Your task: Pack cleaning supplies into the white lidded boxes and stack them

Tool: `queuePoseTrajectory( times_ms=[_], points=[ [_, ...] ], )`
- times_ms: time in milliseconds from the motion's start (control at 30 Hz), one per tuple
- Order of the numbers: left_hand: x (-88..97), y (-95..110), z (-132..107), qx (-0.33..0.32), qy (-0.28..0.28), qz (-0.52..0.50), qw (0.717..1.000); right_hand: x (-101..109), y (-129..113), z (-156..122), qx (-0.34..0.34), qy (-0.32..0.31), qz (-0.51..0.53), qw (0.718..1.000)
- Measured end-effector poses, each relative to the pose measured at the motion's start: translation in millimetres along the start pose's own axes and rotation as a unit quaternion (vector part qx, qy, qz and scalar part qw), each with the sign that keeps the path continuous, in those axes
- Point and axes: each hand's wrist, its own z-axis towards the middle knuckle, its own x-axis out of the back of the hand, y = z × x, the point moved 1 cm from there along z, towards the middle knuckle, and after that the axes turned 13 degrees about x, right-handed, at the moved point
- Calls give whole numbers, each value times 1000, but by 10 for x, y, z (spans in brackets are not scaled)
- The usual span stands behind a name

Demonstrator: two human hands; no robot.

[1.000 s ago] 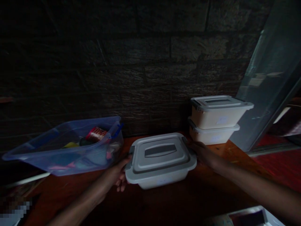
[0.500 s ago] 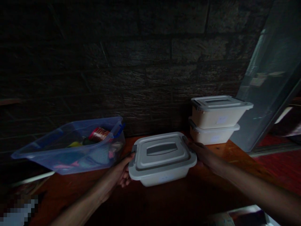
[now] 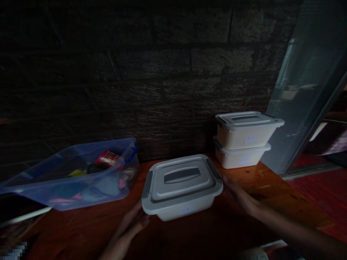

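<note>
A lidded storage box (image 3: 181, 193), white below with a grey lid and dark side clips, rests on the wooden table (image 3: 108, 231) in front of me. Close to its left front corner is my left hand (image 3: 132, 221), fingers stretched out and partly hidden under the rim; whether it touches the box I cannot tell. On the right side, my right hand (image 3: 242, 198) is off the box, fingers extended and slightly blurred, holding nothing.
Two similar stacked boxes (image 3: 244, 139) stand at the back right. To the left, a translucent blue bin (image 3: 89, 195) holds a red patterned container (image 3: 107, 159) and other items. A dark block wall (image 3: 173, 90) rises behind. Something pale (image 3: 271, 249) lies at the front edge.
Both hands have let go of the box's side clips. My left hand has dropped down and toward me; my right has drawn away rightward. The view has shifted slightly right.
</note>
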Motion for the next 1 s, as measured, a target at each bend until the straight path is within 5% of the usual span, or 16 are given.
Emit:
queuePoseTrajectory(
  times_ms=[233, 500, 700, 1000],
  points=[
    [-195, 113, -39, -61, -23, 160, 985, 111, 167, -255, -29, 6, -144, 989],
    [-365, -10, -113, -57, -44, 209, 975, 286, -19, -578, -47, 28, -177, 983],
    [-814, -32, -170, -40, -90, 202, 974, 696, -135, -960, -1, 52, -211, 976],
    [-1755, -39, -125, -28, -176, 136, 974, 1508, -230, -1475, 14, 172, -194, 966]
  ],
)
